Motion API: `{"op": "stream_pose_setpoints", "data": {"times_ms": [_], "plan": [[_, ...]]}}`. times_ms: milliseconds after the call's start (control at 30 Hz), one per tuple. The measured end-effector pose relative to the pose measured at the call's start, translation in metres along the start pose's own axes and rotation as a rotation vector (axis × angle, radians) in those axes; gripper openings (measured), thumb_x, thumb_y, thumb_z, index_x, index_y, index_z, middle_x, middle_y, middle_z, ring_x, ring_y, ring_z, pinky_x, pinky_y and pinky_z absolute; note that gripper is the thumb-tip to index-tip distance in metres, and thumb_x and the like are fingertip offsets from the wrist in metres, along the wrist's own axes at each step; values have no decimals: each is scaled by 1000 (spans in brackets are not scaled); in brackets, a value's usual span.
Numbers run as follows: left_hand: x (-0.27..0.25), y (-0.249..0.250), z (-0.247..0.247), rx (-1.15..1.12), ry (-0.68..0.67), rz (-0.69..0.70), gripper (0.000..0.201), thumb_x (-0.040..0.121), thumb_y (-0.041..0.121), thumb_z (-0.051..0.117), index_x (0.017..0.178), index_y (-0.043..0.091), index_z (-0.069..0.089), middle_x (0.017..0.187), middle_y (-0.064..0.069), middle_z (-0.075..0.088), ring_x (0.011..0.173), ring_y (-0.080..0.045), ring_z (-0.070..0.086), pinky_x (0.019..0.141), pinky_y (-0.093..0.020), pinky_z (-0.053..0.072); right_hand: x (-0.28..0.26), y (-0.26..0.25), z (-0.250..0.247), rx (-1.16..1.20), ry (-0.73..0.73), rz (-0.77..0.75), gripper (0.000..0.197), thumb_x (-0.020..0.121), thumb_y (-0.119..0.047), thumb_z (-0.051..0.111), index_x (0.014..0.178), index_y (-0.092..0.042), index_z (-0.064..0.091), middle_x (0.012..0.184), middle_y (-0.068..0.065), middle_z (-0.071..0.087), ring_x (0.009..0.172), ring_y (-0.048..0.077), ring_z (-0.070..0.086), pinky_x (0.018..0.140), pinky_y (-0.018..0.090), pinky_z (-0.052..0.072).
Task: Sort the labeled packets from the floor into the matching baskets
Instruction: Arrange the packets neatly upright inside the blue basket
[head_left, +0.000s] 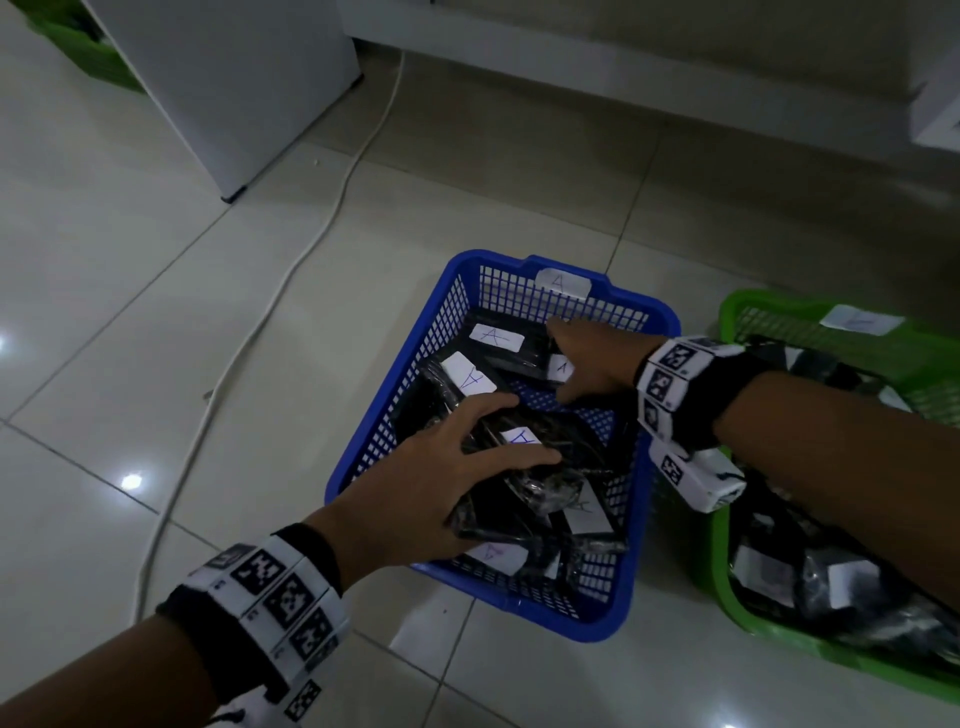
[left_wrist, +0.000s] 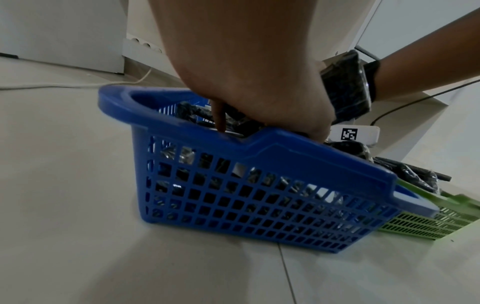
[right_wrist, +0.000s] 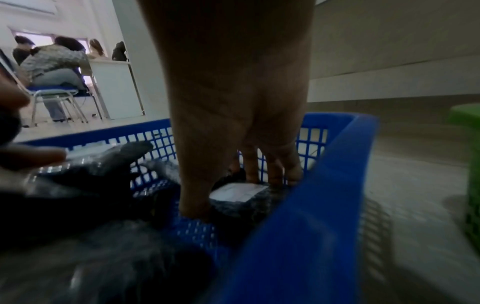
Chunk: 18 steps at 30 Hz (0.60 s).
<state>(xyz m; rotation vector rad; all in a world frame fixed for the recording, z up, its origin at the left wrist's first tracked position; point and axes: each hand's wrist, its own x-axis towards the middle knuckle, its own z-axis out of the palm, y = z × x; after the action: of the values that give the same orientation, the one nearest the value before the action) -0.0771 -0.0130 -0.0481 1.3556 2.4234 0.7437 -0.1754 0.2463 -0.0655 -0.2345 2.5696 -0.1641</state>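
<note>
A blue basket (head_left: 660, 322) tagged "A" stands on the floor and holds several black packets with white "A" labels. My left hand (head_left: 519, 431) lies flat on a crinkled packet (head_left: 550, 486) near the basket's front, with straight fingers and the thumb spread; in the left wrist view the left hand (left_wrist: 259, 123) reaches down over the blue basket's rim (left_wrist: 285, 152). My right hand (head_left: 558, 361) is at the far side of the basket. In the right wrist view the right hand (right_wrist: 228, 195) pinches a labeled packet (right_wrist: 239, 192) between thumb and fingers, low against the basket floor.
A green basket (head_left: 727, 322) with more black packets stands touching the blue one on the right. A white cord (head_left: 291, 270) runs across the tiled floor to the left. A white cabinet (head_left: 223, 88) stands behind. People sit at a desk (right_wrist: 111, 86) in the distance.
</note>
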Motion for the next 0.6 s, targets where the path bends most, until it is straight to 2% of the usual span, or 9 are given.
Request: {"op": "stream_pose_setpoints", "data": {"times_ms": [100,200,267,300,433,500,600], "plan": [[1,0,1,10,0,-11,82,79,52,77,148,49,34,163,-1,10,132,-21,49,106,-38,50,-3,-2,-22,-146,-51,-27,66,70,-40,82,120,-9,54,115,12,60,98,27,58,82,37,52],[1,0,1,7,-2,-11,82,79,52,77,148,50,32,163,0,10,122,-19,58,102,-37,53,-5,-4,-46,-379,-144,48,62,67,-45,82,116,-11,63,113,9,59,97,28,59,80,37,54],[2,0,1,4,-2,-13,79,80,54,73,148,49,33,162,0,11,119,-19,60,101,-36,54,-6,-2,-60,-393,-142,68,57,61,-44,84,107,-15,68,103,6,61,91,27,61,79,38,57],[1,1,0,-3,-3,-14,78,80,55,71,148,49,34,162,-1,11,119,-19,60,101,-35,53,-6,0,-65,-324,-103,58,56,61,-43,83,107,-17,67,102,5,61,90,27,61,80,39,56],[1,0,1,-3,5,-7,78,82,53,73,148,49,33,162,0,11,120,-17,58,102,-36,52,-5,1,-56,119,132,-101,65,72,-34,80,128,-22,49,117,8,57,102,25,56,84,34,47],[1,-1,2,7,6,-8,80,82,52,76,148,50,32,162,0,10,122,-19,57,102,-38,52,-2,1,-42,103,187,-179,70,76,-36,77,135,-20,42,127,8,52,112,26,51,92,36,45],[1,-2,3,-7,1,-9,81,81,52,77,148,51,31,163,0,10,123,-21,57,103,-41,51,0,4,-26,20,159,-206,70,85,-39,68,144,-24,34,138,9,45,122,27,46,101,43,42]]}}
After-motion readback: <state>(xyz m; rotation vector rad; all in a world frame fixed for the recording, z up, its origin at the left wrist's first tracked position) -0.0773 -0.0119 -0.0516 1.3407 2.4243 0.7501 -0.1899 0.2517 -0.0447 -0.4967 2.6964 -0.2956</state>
